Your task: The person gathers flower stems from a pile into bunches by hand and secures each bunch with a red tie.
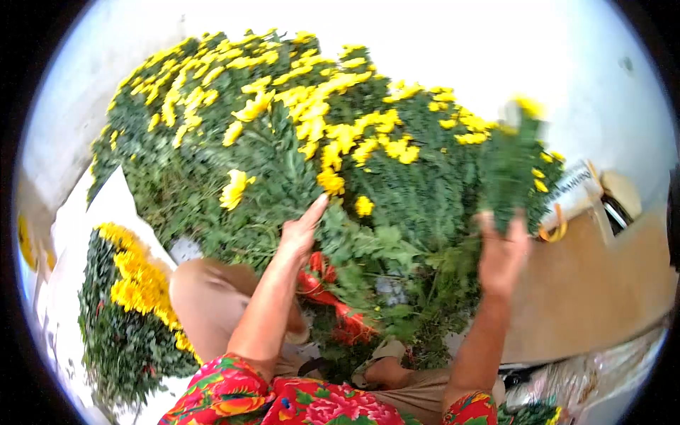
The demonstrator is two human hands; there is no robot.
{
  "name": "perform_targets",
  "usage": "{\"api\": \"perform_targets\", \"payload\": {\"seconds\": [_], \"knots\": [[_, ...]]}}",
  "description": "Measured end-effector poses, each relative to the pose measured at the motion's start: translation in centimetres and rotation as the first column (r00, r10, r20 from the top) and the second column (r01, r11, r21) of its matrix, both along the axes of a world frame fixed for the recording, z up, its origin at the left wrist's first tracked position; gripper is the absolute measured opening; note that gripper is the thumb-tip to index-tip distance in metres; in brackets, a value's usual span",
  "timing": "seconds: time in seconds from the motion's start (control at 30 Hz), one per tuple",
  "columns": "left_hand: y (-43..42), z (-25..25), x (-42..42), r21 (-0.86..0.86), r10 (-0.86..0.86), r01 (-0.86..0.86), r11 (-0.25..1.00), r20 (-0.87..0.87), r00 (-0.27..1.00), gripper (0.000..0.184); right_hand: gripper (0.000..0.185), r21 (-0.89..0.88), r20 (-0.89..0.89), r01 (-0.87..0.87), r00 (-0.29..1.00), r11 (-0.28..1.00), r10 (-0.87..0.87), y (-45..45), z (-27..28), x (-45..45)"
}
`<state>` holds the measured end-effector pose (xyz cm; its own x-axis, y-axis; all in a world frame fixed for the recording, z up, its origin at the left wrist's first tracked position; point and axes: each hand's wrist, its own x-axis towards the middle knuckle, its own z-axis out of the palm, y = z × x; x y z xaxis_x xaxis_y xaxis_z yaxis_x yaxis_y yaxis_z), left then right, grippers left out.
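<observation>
- At the far left, a white sheet (117, 195) stands between the flower heap (234, 152) and a smaller bunch (142, 283) with its yellow blooms packed close together.
- Left of centre, your left hand (300, 232) reaches to the near edge of the heap, one finger stretched out just below a yellow bloom; its other fingers are hidden, so I can't tell whether it grips any stem.
- Below that hand, red string (336, 304) lies in a tangle near your feet.
- Right of centre, your right hand (504, 255) is blurred, its thumb and fingers closed around the lower end of an upright green bunch (511, 173), yellow at the top, in front of the heap's right end.
- At the right lies brown cardboard (584, 283), with a white bag (572, 190) just beyond it.
</observation>
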<state>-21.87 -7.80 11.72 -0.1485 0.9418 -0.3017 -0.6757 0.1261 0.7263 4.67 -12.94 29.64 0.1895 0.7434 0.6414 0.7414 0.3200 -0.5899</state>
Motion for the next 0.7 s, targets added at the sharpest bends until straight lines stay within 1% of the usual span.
{"api": "perform_targets", "payload": {"seconds": [0.03, 0.07, 0.1, 0.13, 0.17, 0.2, 0.27, 0.3, 0.33, 0.4, 0.43, 0.47, 0.5, 0.57, 0.67, 0.7], "knots": [[0.1, -0.3, 0.5, 0.014, -0.001, 0.002, 1.0, -0.05, 0.999, 0.085, 0.033, -0.152, 0.135, 0.006, 0.991, 0.988, 0.015, 0.1, 0.0, 0.0], [0.1, -0.6, 0.8, 0.029, 0.007, -0.004, 1.0, -0.101, 0.995, 0.089, 0.042, 0.113, 0.47, -0.171, 0.877, 0.979, 0.099, 1.2, -1.9, 1.2], [0.2, -0.4, 1.0, 0.009, -0.01, 0.011, 1.0, -0.166, 0.986, 0.091, 0.052, 0.034, 0.434, -0.264, 0.873, 0.964, 0.224, 0.8, -1.9, 0.6], [0.0, -0.5, 1.1, 0.068, -0.014, 0.028, 0.997, -0.198, 0.98, 0.089, 0.058, -0.039, 0.502, -0.19, 0.845, 0.981, 0.184, 0.7, -2.9, 1.0], [-0.3, -0.8, 1.3, 0.079, -0.057, 0.072, 0.994, -0.171, 0.984, 0.09, 0.061, -0.018, 0.53, -0.224, 0.824, 0.974, 0.199, 0.7, -3.5, 1.3], [-1.2, 0.8, 1.4, 0.084, -0.096, 0.109, 0.991, -0.143, 0.985, 0.091, 0.063, -0.007, 0.556, -0.264, 0.8, 0.964, 0.223, 0.7, -4.2, 1.5], [-1.2, 0.2, 1.6, 0.025, -0.092, 0.098, 0.995, -0.166, 0.982, 0.09, 0.064, -0.014, 0.536, -0.287, 0.807, 0.958, 0.25, 0.5, -5.4, 2.1], [-1.1, 0.0, 1.9, 0.075, -0.07, 0.084, 0.994, -0.165, 0.984, 0.09, 0.064, -0.004, 0.521, -0.303, 0.812, 0.953, 0.261, 0.4, -5.9, 2.5], [-1.2, -0.1, 2.2, 0.069, -0.074, 0.087, 0.994, -0.164, 0.984, 0.09, 0.064, -0.01, 0.521, -0.3, 0.813, 0.954, 0.261, 0.2, -6.3, 2.7], [-1.5, 0.0, 2.7, 0.069, -0.101, 0.116, 0.991, -0.182, 0.978, 0.096, 0.064, 0.004, 0.524, -0.302, 0.812, 0.953, 0.256, 0.0, -7.0, 3.0], [-1.1, -0.9, 2.7, -0.012, -0.135, 0.136, 0.991, -0.244, 0.96, 0.102, 0.064, -0.003, 0.522, -0.308, 0.811, 0.952, 0.264, -0.1, -7.4, 3.1], [-1.3, -1.3, 2.8, -0.058, -0.156, 0.145, 0.988, -0.282, 0.947, 0.106, 0.063, 0.007, 0.536, -0.319, 0.802, 0.948, 0.265, -0.1, -7.8, 3.3], [-1.5, -1.2, 2.7, -0.039, -0.177, 0.175, 0.984, -0.355, 0.918, 0.106, 0.062, 0.016, 0.547, -0.329, 0.793, 0.944, 0.267, -0.1, -8.1, 3.3], [-2.2, 0.6, 2.7, -0.163, -0.246, 0.195, 0.967, -0.404, 0.881, 0.106, 0.062, 0.007, 0.544, -0.335, 0.792, 0.942, 0.277, -0.1, -8.5, 3.3], [-1.3, -2.7, 3.4, -0.147, -0.239, 0.195, 0.97, -0.404, 0.883, 0.108, 0.061, -0.009, 0.53, -0.342, 0.795, 0.939, 0.295, -0.1, -9.0, 3.2], [-3.1, 1.7, 3.3, -0.188, -0.283, 0.223, 0.957, -0.421, 0.862, 0.101, 0.06, -0.02, 0.511, -0.344, 0.803, 0.939, 0.305, -0.1, -9.1, 3.2]]}}
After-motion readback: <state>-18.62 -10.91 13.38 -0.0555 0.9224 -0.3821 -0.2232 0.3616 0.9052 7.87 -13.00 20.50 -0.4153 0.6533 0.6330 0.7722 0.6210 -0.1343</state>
